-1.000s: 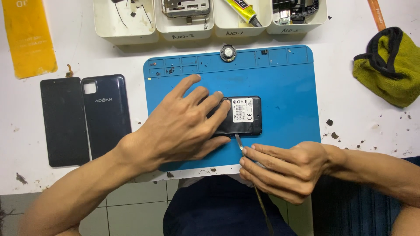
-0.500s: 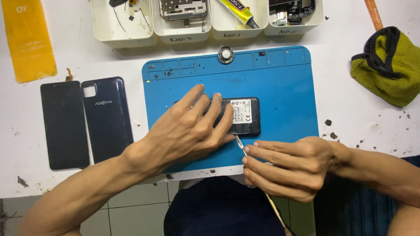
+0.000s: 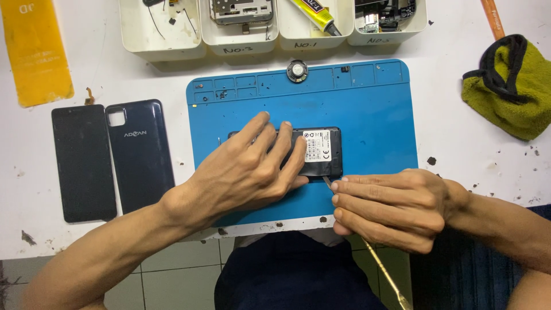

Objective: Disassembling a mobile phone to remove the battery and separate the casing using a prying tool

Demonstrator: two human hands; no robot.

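A black phone body (image 3: 321, 152) with a white label lies on the blue work mat (image 3: 373, 115). My left hand (image 3: 247, 172) presses flat on its left part, fingers spread over it. My right hand (image 3: 390, 206) grips a thin metal pry tool (image 3: 381, 270), whose tip touches the phone's lower edge near the right end. The tool's handle runs down toward the lower right, past the table edge.
A dark back cover (image 3: 140, 152) and a black panel (image 3: 83, 163) lie left of the mat. White bins (image 3: 241, 28) with parts and a glue tube (image 3: 313, 14) line the far edge. A green cloth (image 3: 511, 86) sits right, a yellow sheet (image 3: 34, 51) far left.
The tool tip stays at the phone's lower edge. My right hand has shifted slightly along that edge, while my left hand keeps pressing on the phone.
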